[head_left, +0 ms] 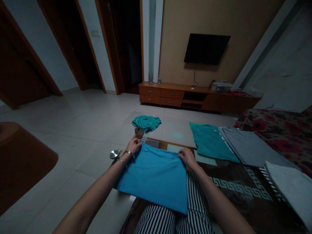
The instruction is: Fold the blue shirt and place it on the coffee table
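A blue garment point(156, 177) with a smooth surface is spread between my hands, its lower part over the striped trousers on my lap. At its far left corner my left hand point(134, 146) pinches the edge, bracelets on the wrist. The far right corner sits between the thumb and fingers of my right hand point(188, 157). The far edge runs nearly straight from one hand to the other, sagging slightly. Beneath and beyond the garment is a dark, glass-topped table point(234, 172) with a pale key pattern.
A crumpled teal garment point(146, 123) lies at the table's far left. Folded teal point(212, 143), grey point(251, 146) and white point(290, 182) garments lie to the right. A round metal object point(114, 154) is left of my wrist. Beyond stands a TV cabinet point(172, 94); a flowered sofa point(275, 130) is at right.
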A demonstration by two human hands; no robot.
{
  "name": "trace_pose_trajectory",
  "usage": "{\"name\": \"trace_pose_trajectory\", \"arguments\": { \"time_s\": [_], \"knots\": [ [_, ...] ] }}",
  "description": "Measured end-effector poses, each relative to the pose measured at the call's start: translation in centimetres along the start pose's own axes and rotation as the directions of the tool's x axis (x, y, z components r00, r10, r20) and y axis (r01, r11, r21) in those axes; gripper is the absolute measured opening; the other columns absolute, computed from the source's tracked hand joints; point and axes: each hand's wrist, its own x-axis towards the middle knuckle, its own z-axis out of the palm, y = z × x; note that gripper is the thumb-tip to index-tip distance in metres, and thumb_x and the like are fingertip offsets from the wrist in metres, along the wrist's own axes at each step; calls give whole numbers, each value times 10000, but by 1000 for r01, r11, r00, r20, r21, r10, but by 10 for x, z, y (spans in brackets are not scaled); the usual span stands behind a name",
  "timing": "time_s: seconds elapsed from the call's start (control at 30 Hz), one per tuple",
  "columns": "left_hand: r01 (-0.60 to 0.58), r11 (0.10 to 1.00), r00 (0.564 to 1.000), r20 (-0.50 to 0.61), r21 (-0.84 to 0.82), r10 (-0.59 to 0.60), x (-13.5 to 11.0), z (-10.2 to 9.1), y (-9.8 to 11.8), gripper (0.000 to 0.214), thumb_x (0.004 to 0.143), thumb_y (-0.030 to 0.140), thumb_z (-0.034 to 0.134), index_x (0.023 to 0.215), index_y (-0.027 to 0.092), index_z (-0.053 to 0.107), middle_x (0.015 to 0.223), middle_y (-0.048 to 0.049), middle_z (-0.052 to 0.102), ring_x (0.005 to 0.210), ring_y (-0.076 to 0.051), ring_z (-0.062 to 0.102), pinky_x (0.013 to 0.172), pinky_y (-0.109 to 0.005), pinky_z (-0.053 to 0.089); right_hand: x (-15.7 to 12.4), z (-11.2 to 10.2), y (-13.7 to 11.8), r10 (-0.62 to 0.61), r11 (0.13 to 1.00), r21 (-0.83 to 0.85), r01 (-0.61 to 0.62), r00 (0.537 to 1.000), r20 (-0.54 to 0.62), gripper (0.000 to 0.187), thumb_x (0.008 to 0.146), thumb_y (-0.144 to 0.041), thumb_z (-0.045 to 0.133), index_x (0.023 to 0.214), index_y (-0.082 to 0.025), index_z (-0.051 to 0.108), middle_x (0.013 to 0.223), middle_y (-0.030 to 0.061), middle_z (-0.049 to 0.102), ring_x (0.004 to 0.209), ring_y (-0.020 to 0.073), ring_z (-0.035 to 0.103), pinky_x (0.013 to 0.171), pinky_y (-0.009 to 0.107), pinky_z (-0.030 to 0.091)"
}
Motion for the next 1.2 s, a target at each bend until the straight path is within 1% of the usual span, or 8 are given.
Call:
{"name": "trace_pose_trajectory", "arguments": {
  "time_s": [0.2,0.33,0.5,0.6,0.7,0.87,1.03,1.2],
  "knots": [
    [72,996,994,-80,50,-68,-2,3,5,194,843,347,490,870,168,558,830,-47,639,748,-171,570,646,-246,398,-4,-1,-6,10,999,-36,-11,999,-40,140,817,-252,596,855,-164,697,962,81,648,967,190,544,866,272,360],
    [90,946,996,-29,310,-85,-2,2,12,233,889,370,451,965,192,581,864,-69,666,762,-189,603,637,-256,377,-9,2,-10,52,994,-88,-62,993,-107,158,843,-266,577,867,-164,695,964,88,637,977,209,526,856,285,370],
    [60,879,998,-24,474,-55,-5,-4,26,370,907,409,427,1142,153,554,1000,-136,659,873,-244,617,714,-308,418,-25,-2,-25,107,985,-105,-134,967,-231,279,892,-209,486,1112,-153,649,1099,123,625,1041,235,523,895,337,390],
    [-158,831,979,-27,534,204,-21,-1,38,451,897,411,453,1254,144,519,1265,-183,552,1159,-294,504,915,-401,389,-40,2,-47,-30,995,-102,2,961,-276,330,932,-245,426,1196,-167,608,1244,112,580,1167,237,481,991,370,352],
    [-444,709,886,150,548,438,-42,11,44,500,900,465,436,1346,241,473,1473,-104,370,1369,-286,276,1078,-496,226,-49,17,-67,-209,976,-98,193,957,-199,373,920,-350,474,1255,-214,566,1375,70,498,1302,246,380,1073,409,281],
    [-415,727,909,287,547,303,-54,30,27,576,926,504,332,1431,227,361,1524,-86,260,1405,-276,214,1082,-538,203,-42,38,-68,-163,986,-72,153,976,-146,438,900,-410,505,1301,-232,522,1430,69,440,1357,258,317,1085,462,266],
    [-383,750,921,285,539,265,-48,29,18,596,932,508,304,1449,212,324,1533,-90,227,1408,-263,216,1094,-522,201,-40,25,-57,-112,994,-14,112,964,-242,371,929,-359,460,1253,-213,566,1371,83,505,1316,246,384,1057,448,321],
    [-372,766,926,262,524,271,-49,29,17,603,922,514,330,1443,211,338,1537,-100,221,1406,-277,221,1086,-515,230,-95,4,-63,-36,999,-6,37,919,-392,369,940,-297,427,1253,-158,565,1341,126,521,1303,257,395,1053,467,342]
  ]
}}
